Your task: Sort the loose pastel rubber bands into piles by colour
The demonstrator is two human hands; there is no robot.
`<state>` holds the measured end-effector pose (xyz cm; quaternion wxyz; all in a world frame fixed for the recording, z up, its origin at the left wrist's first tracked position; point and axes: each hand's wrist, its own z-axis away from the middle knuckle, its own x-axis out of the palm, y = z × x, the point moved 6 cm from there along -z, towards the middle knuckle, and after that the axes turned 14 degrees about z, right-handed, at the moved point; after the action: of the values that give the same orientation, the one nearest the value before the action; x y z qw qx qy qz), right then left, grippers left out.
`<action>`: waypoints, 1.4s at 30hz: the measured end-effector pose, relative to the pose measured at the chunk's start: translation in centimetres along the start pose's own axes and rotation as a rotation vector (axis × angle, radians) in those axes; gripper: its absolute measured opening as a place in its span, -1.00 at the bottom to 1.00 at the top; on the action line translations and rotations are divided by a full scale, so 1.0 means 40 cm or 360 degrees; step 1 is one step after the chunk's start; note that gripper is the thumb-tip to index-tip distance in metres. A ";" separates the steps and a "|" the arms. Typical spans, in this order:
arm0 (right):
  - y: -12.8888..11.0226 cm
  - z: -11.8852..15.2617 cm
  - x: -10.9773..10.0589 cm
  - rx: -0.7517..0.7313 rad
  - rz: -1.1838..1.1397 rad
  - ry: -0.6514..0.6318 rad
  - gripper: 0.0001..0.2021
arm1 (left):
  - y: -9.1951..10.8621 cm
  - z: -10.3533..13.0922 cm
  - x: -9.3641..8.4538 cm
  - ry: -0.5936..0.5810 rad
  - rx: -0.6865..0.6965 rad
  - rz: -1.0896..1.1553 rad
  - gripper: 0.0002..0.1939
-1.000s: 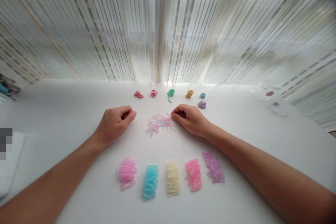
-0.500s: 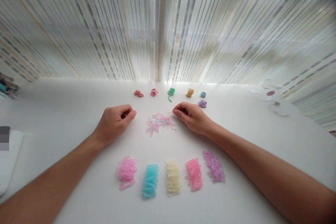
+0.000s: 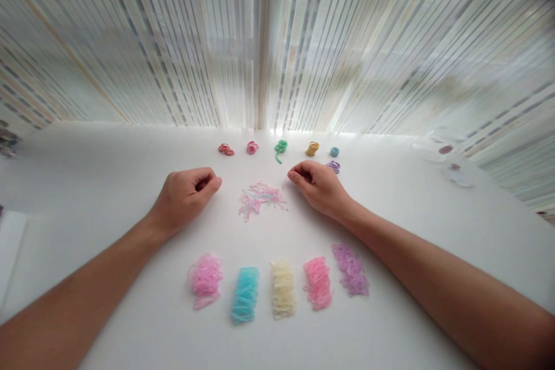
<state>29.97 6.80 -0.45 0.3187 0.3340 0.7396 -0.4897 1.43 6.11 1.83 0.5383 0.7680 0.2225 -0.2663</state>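
Observation:
A loose pile of mixed pale pink, white and bluish rubber bands (image 3: pixel 262 199) lies on the white table between my hands. My left hand (image 3: pixel 191 196) rests to the left of the pile, curled into a loose fist with its thumb against the forefinger; nothing shows in it. Just beyond the pile's right edge, my right hand (image 3: pixel 316 185) pinches a thin, pale rubber band (image 3: pixel 284 176) between thumb and forefinger. The band is faint and mostly covered by the fingertips. A purple coil (image 3: pixel 333 166) sits right behind this hand, partly hidden by it.
Nearer me lie sorted heaps: pink (image 3: pixel 207 280), turquoise (image 3: pixel 245 295), cream (image 3: pixel 283 290), coral pink (image 3: pixel 318 282) and purple (image 3: pixel 351 269). Behind are small coils: red (image 3: pixel 226 150), pink (image 3: pixel 252 147), green (image 3: pixel 280 148), yellow (image 3: pixel 311 148) and blue (image 3: pixel 334 151). Striped curtains (image 3: pixel 260 40) hang behind the table.
My right hand has drawn slightly away from the pile with the thin band at its fingertips. My left hand keeps its closed pose. The whole view has shifted a little.

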 end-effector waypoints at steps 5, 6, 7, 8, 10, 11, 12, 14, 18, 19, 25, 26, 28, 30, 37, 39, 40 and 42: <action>-0.002 0.003 -0.006 -0.0001 0.0135 0.0043 -0.86 | 0.000 0.000 0.000 -0.0003 -0.0001 -0.0014 -0.60; -0.002 0.004 -0.007 -0.0002 0.0157 0.0046 -0.87 | -0.001 -0.001 0.000 -0.0004 -0.0001 -0.0013 -0.60; -0.002 0.006 -0.007 -0.0006 0.0177 0.0051 -0.87 | -0.001 -0.001 -0.001 -0.0003 -0.0001 -0.0013 -0.60; -0.003 0.007 -0.008 -0.0012 0.0193 0.0054 -0.88 | -0.001 -0.001 -0.001 -0.0003 -0.0001 -0.0013 -0.60; -0.005 0.010 -0.009 -0.0021 0.0210 0.0061 -0.89 | -0.002 -0.001 -0.001 -0.0003 0.0000 -0.0017 -0.60; -0.005 0.010 -0.011 -0.0015 0.0207 0.0062 -0.89 | -0.003 -0.001 -0.001 -0.0004 0.0003 -0.0019 -0.60; -0.004 0.009 -0.012 -0.0002 0.0198 0.0059 -0.89 | -0.003 0.000 -0.001 -0.0005 0.0008 -0.0022 -0.60; 0.001 0.006 -0.017 0.0031 0.0163 0.0026 -0.89 | -0.004 0.000 -0.002 -0.0003 0.0019 -0.0028 -0.61; 0.017 -0.006 -0.025 0.0042 0.0005 -0.0188 -0.83 | -0.008 -0.001 -0.002 -0.0003 0.0022 -0.0032 -0.61; 0.021 -0.008 -0.026 0.0028 -0.0038 -0.0263 -0.81 | -0.008 -0.002 -0.001 -0.0007 0.0020 -0.0033 -0.61; 0.034 -0.015 -0.027 -0.0077 -0.0118 -0.0444 -0.77 | -0.001 -0.002 -0.003 0.0029 0.0000 -0.0061 -0.63; 0.034 -0.016 -0.026 -0.0095 -0.0103 -0.0438 -0.78 | 0.000 -0.002 -0.003 0.0027 -0.0009 -0.0069 -0.63; 0.033 -0.017 -0.024 -0.0122 -0.0061 -0.0427 -0.80 | 0.001 -0.001 -0.004 0.0017 -0.0033 -0.0095 -0.64; 0.032 -0.018 -0.022 -0.0132 -0.0022 -0.0431 -0.82 | 0.000 0.000 -0.004 0.0011 -0.0046 -0.0121 -0.64; 0.028 -0.020 -0.020 -0.0152 -0.0039 -0.0458 -0.85 | 0.005 0.001 -0.004 0.0022 -0.0029 -0.0163 -0.64; 0.029 -0.021 -0.019 -0.0139 -0.0075 -0.0465 -0.84 | 0.007 0.001 -0.003 0.0012 -0.0028 -0.0175 -0.64; 0.030 -0.021 -0.018 -0.0129 -0.0089 -0.0467 -0.84 | 0.008 0.000 -0.003 0.0009 -0.0023 -0.0173 -0.64; 0.032 -0.021 -0.017 -0.0111 -0.0108 -0.0470 -0.83 | 0.007 0.000 -0.003 -0.0001 -0.0018 -0.0154 -0.64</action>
<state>31.27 7.86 -0.31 0.4187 0.2219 0.7121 -0.5180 1.52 6.01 2.09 0.5291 0.7533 0.2608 -0.2909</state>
